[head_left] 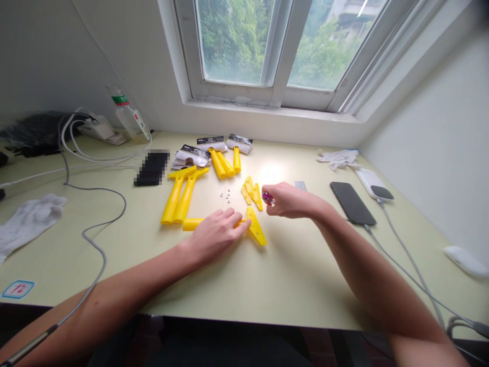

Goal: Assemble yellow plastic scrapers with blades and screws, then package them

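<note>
My left hand (217, 232) is closed over a yellow plastic scraper (256, 229) lying on the table, its wide head pointing right. My right hand (288, 200) makes a fist around a screwdriver (268, 198), of which only the purple, clear handle end shows; its shaft is hidden. Between the hands and a little farther back lie loose yellow head plates (252, 192). Several small metal nuts (228, 195) are scattered left of them. Two yellow scrapers (185, 198) rest side by side beyond my left hand, and yellow handles (223, 162) lie farther back.
Packets with black labels (210, 143) lie near the window wall. A small metal plate (300, 185) is behind my right wrist. A phone (352, 203), a power bank (374, 183) and cables are at right. A bottle (132, 120), a pixelated dark object (153, 167) and a glove (32, 221) are at left.
</note>
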`<state>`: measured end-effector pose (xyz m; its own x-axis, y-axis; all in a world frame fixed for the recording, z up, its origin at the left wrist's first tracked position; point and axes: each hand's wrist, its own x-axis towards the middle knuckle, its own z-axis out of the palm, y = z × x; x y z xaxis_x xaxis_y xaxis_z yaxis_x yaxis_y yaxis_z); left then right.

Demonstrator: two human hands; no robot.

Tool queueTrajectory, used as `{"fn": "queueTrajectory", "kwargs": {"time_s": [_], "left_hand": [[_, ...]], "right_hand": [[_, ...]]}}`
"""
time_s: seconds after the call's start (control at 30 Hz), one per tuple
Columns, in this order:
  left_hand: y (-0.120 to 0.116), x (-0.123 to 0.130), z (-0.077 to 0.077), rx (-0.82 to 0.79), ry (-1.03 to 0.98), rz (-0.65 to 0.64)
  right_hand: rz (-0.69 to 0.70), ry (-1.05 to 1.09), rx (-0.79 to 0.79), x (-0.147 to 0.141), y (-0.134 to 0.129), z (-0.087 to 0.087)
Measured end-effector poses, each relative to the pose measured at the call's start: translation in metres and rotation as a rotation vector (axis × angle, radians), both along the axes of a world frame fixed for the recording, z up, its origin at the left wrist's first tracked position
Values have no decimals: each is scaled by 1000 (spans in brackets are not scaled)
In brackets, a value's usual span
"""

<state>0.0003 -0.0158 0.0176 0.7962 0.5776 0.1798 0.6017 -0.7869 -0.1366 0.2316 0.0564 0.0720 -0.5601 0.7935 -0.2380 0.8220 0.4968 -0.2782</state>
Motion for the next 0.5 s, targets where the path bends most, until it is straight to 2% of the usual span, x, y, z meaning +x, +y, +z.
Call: {"fn": "queueTrajectory", "kwargs": {"time_s": [0.13,0.27,0.37,0.5], "left_hand": [[0,0,2,-17,-3,23],[1,-3,1,-1,-56,38],[1,-7,2,40,-211,29],[-1,-11,11,3,-513,12]], "right_hand": [[-181,-170,-79,29,21,-2],[-223,-202,-115,44,33,-10],[-236,-182,-103,45,34,-8],[-256,-102,-43,45,27,11]]}}
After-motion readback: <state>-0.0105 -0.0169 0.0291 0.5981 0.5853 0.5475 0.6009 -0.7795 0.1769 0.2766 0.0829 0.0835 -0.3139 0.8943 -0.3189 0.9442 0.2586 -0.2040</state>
